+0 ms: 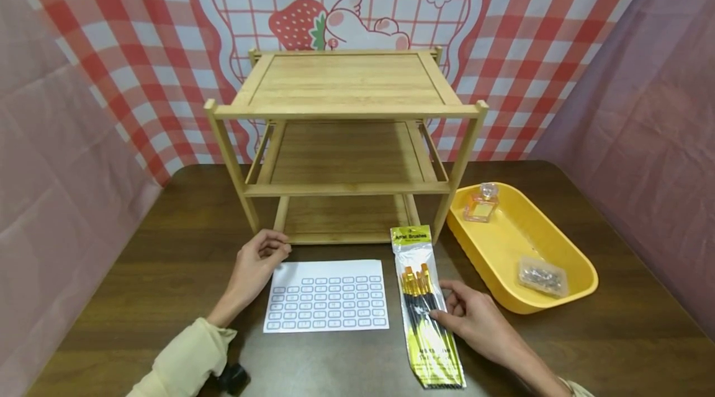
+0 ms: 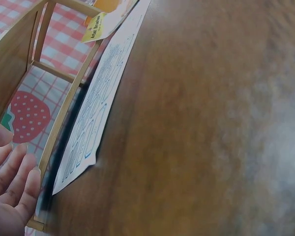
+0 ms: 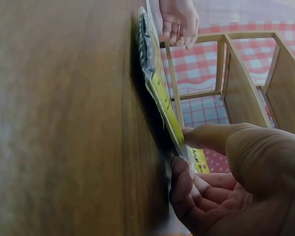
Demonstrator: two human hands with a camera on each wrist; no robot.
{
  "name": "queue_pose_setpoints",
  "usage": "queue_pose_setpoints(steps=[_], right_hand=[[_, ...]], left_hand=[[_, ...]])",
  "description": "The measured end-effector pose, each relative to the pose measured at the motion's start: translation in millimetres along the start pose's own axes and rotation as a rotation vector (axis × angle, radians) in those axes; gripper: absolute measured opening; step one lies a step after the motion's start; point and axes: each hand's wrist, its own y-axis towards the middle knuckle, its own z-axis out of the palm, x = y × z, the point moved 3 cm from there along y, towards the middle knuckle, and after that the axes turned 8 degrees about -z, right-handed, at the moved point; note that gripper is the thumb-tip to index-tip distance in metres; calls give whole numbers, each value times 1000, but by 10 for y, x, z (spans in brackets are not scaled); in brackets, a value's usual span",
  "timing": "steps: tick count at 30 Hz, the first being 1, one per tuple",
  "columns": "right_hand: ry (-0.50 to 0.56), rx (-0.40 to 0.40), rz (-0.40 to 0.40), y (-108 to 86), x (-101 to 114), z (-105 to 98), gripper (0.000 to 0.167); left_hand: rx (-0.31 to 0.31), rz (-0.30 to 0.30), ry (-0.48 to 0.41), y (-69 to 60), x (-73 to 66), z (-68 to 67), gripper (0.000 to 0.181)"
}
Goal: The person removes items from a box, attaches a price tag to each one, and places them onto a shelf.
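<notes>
Within right grip (image 1: 473, 317): brush packet (image 1: 420, 307); in yellow tray (image 1: 505, 242): bottle (image 1: 481, 205), box (image 1: 543, 276).

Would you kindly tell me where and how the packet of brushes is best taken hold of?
The packet of brushes is probably best pinched midway along its long right edge, coming from the right, thumb on top and fingers beneath, as the right hand does. It is long and thin, and the printed sheet lies beside its left edge.
</notes>
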Motion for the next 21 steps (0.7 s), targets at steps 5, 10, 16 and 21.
queue_pose_setpoints(steps=[5,10,16,21], right_hand=[[-51,-12,0,-3,9,-1,54],[-97,-14,5,-2,21,-1,57],[-130,-21,-1,-2,35,0,56],[-150,-26,20,1,53,-7,58]], left_hand=[[-4,-9,2,3,-4,-13,16],[-4,-19,7,3,-6,-26,17],[-7,-24,9,-11,-5,-42,18],[-10,-17,16,-13,0,-47,17]])
